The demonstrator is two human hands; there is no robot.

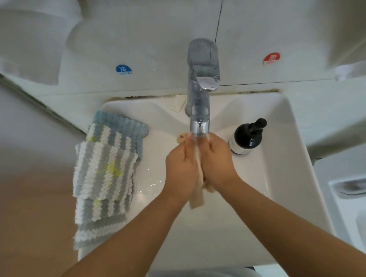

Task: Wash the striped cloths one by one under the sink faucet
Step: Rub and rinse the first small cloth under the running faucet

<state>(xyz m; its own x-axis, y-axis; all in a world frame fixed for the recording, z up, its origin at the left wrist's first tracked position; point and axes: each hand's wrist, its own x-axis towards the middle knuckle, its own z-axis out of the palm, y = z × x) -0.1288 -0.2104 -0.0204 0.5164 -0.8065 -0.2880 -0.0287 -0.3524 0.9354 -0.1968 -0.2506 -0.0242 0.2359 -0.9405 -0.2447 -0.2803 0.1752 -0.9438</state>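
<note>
Under the chrome faucet [200,86] a thin stream of water runs onto a wet beige cloth [197,197]. My left hand [181,165] and my right hand [216,159] grip this cloth between them, palms facing each other; its ends stick out above and below the hands. A stack of grey-and-white striped cloths [105,172], some with yellow marks, lies on the left rim of the white sink [282,164], overhanging its edge.
A dark soap pump bottle [246,137] stands on the sink's right side, close to my right hand. Blue COLD [123,70] and red HOT [271,58] stickers are on the wall. A white soap dish [353,185] sits at the far right.
</note>
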